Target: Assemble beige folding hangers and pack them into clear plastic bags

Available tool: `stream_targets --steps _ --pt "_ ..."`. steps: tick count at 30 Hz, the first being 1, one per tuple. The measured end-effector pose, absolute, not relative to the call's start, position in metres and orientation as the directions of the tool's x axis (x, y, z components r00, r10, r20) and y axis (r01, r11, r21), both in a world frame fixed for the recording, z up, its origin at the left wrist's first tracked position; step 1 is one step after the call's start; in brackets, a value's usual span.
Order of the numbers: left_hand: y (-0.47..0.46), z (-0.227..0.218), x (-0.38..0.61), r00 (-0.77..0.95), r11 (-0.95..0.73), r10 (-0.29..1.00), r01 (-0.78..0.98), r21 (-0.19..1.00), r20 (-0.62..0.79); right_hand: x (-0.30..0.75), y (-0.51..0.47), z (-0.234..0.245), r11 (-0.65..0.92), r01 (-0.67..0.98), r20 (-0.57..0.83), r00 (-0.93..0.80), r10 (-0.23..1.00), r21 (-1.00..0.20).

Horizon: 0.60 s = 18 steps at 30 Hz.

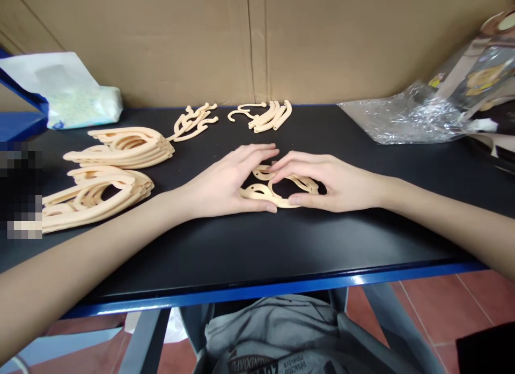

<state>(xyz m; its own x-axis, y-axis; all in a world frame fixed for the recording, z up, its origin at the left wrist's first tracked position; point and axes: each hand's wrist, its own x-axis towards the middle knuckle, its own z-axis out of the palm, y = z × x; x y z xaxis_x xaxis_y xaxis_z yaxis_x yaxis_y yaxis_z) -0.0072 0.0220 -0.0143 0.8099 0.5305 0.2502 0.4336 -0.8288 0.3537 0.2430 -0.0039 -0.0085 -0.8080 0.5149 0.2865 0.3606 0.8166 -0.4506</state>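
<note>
Between my hands, just above or on the black tabletop, is a beige plastic folding clothes hanger [257,191] with curved arms and oval openings. My left hand [221,183] is closed round its left end, thumb along the near edge and fingers over the far side. At the other end, my right hand [338,183] grips it with the thumb at the near edge and the fingers bent over the top. My fingers cover part of the hanger, so its joint is partly hidden. Left of my hands lie two stacks of folded hangers, a far stack [161,153] and a near stack [134,189].
Loose curved beige pieces [197,122] and beige hook pieces [263,119] lie at the back of the black table [281,245]. A tissue pack [86,103] stands back left. Crumpled clear plastic bags [406,114] lie back right. A cardboard wall [301,41] closes the far side.
</note>
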Motion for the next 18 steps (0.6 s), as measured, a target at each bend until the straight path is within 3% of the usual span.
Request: stream_targets --steps 4,13,18 --pt "0.016 -0.013 -0.006 0.840 -0.828 0.511 0.422 0.369 0.185 0.238 -0.006 -0.012 0.831 0.366 0.301 -0.808 0.507 -0.418" --pt "0.011 -0.007 -0.003 0.805 -0.801 0.575 0.518 0.300 0.145 0.241 0.002 -0.016 0.874 0.459 0.413 -0.772 0.482 -0.162" --pt "0.004 -0.009 -0.001 0.793 -0.796 0.590 0.541 0.272 0.151 0.242 0.001 -0.014 0.862 0.445 0.371 -0.778 0.507 -0.244"
